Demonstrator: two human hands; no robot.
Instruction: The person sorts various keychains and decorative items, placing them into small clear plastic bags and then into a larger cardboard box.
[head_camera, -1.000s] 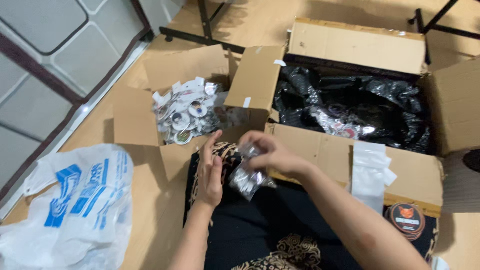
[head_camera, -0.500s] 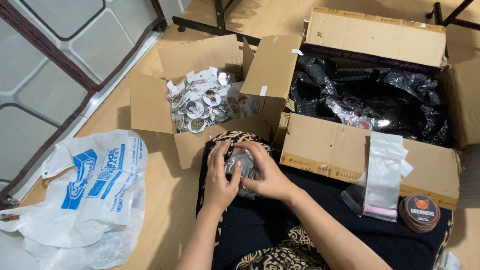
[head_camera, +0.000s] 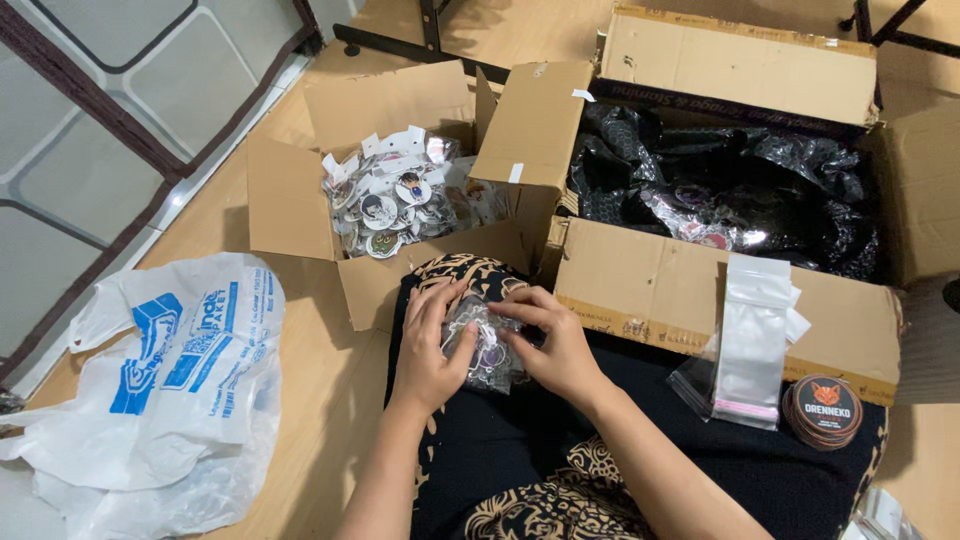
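Both hands, left hand (head_camera: 428, 345) and right hand (head_camera: 555, 345), pinch a small clear bag of round badges (head_camera: 484, 347) over the lap (keep thumbs on its edges, best not squeeze).

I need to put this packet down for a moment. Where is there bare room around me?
Bare wooden floor lies between the white and blue plastic bag and the black patterned lap cloth. The small cardboard box of round badges and the large box lined with black plastic are crowded. Both hands hold the clear packet.
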